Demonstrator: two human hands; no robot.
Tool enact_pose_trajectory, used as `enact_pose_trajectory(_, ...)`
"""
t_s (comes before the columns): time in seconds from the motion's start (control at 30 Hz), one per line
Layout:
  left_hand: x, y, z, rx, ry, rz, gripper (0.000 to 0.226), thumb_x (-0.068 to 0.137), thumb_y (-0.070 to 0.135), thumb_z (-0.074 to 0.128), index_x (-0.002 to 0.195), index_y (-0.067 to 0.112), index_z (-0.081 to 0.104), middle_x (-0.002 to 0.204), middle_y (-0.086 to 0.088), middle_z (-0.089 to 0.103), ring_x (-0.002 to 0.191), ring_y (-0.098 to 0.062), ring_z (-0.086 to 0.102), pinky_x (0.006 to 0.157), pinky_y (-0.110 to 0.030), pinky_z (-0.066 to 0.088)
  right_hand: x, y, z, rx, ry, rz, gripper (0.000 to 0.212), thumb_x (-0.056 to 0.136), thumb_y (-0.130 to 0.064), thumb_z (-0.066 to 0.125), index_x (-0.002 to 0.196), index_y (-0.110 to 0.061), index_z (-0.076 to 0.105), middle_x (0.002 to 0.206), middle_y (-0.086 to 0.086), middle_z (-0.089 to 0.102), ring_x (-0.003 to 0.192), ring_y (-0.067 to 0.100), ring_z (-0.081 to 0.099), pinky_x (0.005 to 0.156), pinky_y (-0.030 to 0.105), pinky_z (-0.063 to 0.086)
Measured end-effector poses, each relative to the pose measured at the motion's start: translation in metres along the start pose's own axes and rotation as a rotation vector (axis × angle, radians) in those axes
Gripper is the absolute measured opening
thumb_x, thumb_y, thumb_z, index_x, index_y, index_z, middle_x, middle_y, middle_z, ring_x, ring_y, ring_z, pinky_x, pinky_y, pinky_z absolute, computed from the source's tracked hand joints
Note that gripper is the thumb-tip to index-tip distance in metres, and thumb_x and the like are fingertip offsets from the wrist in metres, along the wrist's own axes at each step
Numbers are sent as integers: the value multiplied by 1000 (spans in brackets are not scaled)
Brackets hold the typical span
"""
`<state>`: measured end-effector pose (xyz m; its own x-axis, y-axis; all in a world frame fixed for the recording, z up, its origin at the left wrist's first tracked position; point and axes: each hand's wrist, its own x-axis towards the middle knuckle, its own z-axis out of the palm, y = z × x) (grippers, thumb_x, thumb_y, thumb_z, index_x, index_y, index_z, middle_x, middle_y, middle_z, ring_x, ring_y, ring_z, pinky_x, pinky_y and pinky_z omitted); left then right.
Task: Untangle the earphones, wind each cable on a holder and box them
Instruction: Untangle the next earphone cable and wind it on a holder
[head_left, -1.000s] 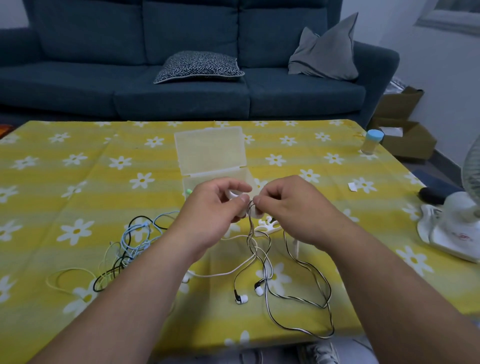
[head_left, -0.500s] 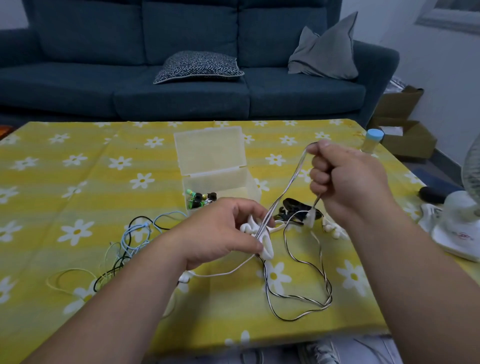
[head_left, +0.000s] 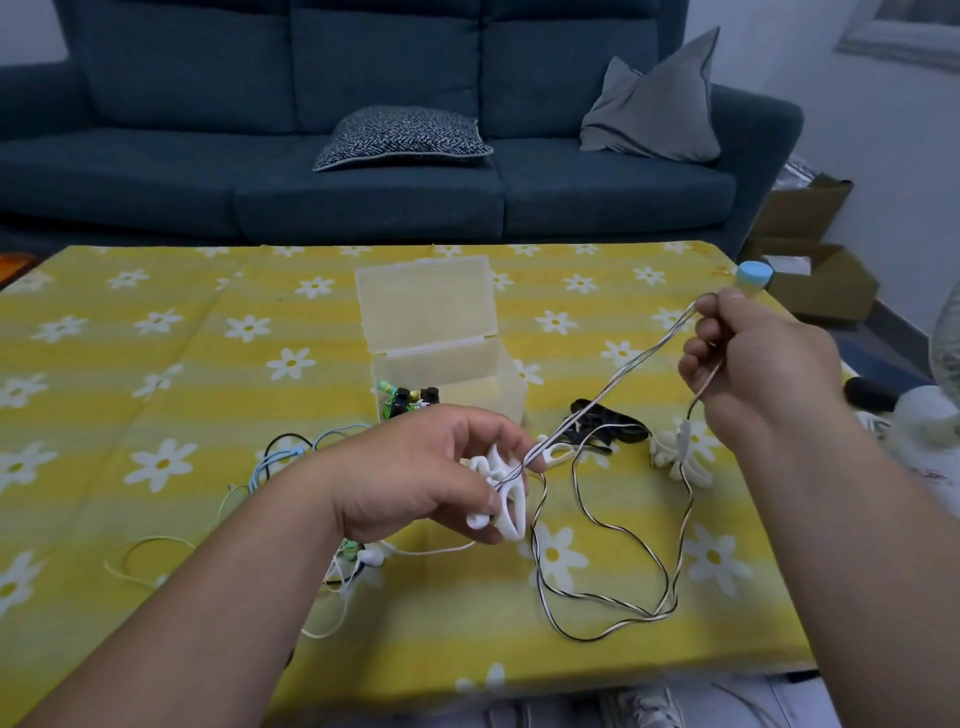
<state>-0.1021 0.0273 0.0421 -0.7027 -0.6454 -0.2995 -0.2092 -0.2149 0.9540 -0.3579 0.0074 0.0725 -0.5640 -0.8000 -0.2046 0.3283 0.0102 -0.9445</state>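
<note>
The left hand (head_left: 431, 473) grips a white holder (head_left: 501, 493), thumb and fingers curled round it just above the table (head_left: 156, 395). A striped black-and-white cable (head_left: 631, 366) is caught on the holder and runs taut from there toward two o'clock, up to the right hand (head_left: 763, 364), which is raised and pinches the doubled strand between thumb and curled fingers. Below that hand the rest of the cable drops past a small white inline piece (head_left: 684, 441) and lies in slack loops on the flowered cloth, at about five o'clock from the holder. The clear box (head_left: 498, 384) stands at twelve o'clock from the left hand, lid up, with green and black earphones (head_left: 405, 402) in its near left corner. A black holder (head_left: 608, 423) lies under the taut strand at one o'clock from the left hand, and a spare white holder (head_left: 670, 460) lies just beyond it at three o'clock. A tangle (head_left: 280, 457) of blue, black and pale cables sits at nine o'clock of the left wrist, and white earbuds (head_left: 371, 558) show beneath it. A blue-capped bottle (head_left: 754, 274) stands at the table's far right corner, behind the right hand, and a blue sofa (head_left: 363, 182) fills the back.
</note>
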Motion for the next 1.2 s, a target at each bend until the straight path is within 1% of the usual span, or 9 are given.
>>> enact_pose_trajectory(0.17,-7,2,-6,-33,9,-2,38,71,-5,61,98,18,74,90,-18,68,81,-33,62,69,-36,56,8,10,-9,-424,61,17,29,100,-22,52,78,-9,64,67,4,48,58,18,45,59,31,40)
enact_pose_trajectory(0.33,-9,3,-9,-76,50,-17,37,69,-5,63,102,11,71,87,-18,70,79,-34,64,68,-34,58,5,17,-13,-1148,6,-252,42,100,-36,51,128,-7,61,119,12,65,105,32,60,88,42,47)
enact_pose_trajectory(0.4,-9,3,-7,-71,56,-12,36,70,-5,64,100,11,73,89,-19,69,82,-36,63,68,-34,58,-17,15,-2,-993,-276,-309,38,98,-41,54,129,-20,62,123,-2,67,109,15,60,88,34,48)
enact_pose_trajectory(0.47,-8,4,-7,-71,60,-2,36,70,-4,64,101,11,73,89,-18,67,83,-36,63,68,-34,57,-43,19,13,-763,-679,-137,36,93,-46,60,121,-24,67,115,-9,72,109,4,62,97,30,45)
enact_pose_trajectory(0.53,-8,5,-6,-85,66,10,38,70,-4,64,106,8,71,89,-18,67,81,-34,63,68,-34,57,-55,32,21,-686,-946,10,45,86,-50,64,118,-18,69,110,-3,75,109,7,66,107,37,40)
enact_pose_trajectory(0.63,-9,5,-5,-103,62,34,40,71,-5,63,110,4,67,86,-18,68,77,-29,66,68,-34,57,-56,39,22,-808,-1144,81,40,84,-52,62,98,-18,76,93,13,75,90,17,68,97,41,44)
enact_pose_trajectory(0.73,-10,6,-7,-108,89,36,47,71,-6,63,115,10,66,87,-15,67,79,-29,64,70,-38,58,-51,34,18,-836,-1098,83,26,82,-38,74,80,-13,75,71,10,65,64,22,57,76,34,44)
enact_pose_trajectory(0.9,-11,6,-5,-107,80,35,65,71,-7,63,128,22,49,95,-15,68,78,-31,65,69,-42,57,-50,31,18,-617,-1020,119,17,76,-28,69,73,-11,68,72,7,61,55,15,50,76,35,47)
enact_pose_trajectory(1.2,-11,6,1,-25,107,56,28,89,-12,57,110,6,62,108,-17,72,90,-26,65,73,-34,59,-45,34,18,-487,-901,-3,15,88,-2,66,74,-7,66,57,4,54,59,20,50,52,17,44)
